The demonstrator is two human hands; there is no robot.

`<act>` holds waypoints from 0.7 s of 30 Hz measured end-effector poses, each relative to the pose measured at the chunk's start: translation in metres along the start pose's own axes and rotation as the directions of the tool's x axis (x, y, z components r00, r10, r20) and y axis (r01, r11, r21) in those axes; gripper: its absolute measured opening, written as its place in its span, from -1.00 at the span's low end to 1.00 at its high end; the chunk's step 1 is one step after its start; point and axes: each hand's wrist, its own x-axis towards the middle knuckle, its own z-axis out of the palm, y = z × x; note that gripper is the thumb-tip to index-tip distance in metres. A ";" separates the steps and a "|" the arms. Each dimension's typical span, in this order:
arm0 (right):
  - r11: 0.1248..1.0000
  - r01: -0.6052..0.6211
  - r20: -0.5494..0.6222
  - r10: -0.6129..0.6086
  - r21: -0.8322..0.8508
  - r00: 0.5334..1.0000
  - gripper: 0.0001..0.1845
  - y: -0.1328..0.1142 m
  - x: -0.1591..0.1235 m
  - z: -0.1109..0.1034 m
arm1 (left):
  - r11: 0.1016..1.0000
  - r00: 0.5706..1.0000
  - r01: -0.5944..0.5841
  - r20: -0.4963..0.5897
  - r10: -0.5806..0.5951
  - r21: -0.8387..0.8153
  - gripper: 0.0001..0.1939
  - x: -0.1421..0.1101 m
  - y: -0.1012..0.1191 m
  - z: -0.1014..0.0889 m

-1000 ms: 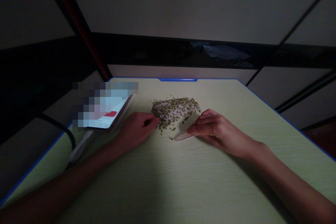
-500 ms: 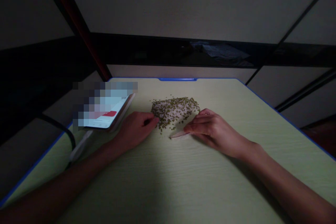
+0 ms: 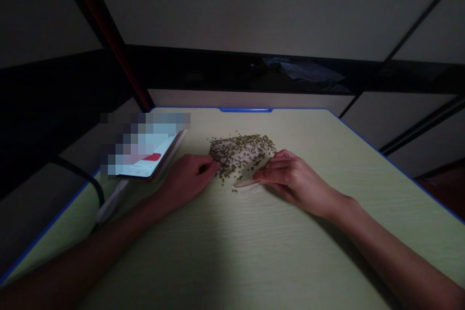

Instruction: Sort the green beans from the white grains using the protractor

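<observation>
- Your right hand (image 3: 290,174) is pinching the stick (image 3: 244,184) suitably, by its right end, just nearside of the grains (image 3: 241,149); it is looking light, stiff.
- Your left hand (image 3: 189,174) is resting curled, left; its grip I cannot tell.

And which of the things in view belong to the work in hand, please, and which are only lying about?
Seems part of the work:
grain pile, left hand at its edge
pale strip, in the right hand
table, under the pile

Seems only lying about:
phone, near the left hand
cable, beside the phone
</observation>
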 end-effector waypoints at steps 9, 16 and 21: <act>0.997 0.032 0.010 -0.033 0.072 0.999 -0.73 -0.001 -0.003 -0.006 | 1.000 1.000 0.001 0.008 -0.001 -0.018 -0.64 0.000 -0.001 0.000; 0.995 0.053 0.023 -0.055 0.080 0.998 -0.74 -0.004 -0.002 -0.005 | 1.000 1.000 -0.006 0.000 0.006 -0.020 -0.63 0.001 -0.002 0.001; 0.999 0.022 0.026 -0.023 0.049 0.999 -0.75 -0.006 -0.002 -0.005 | 1.000 1.000 0.003 -0.002 -0.003 -0.011 -0.63 0.001 -0.001 0.001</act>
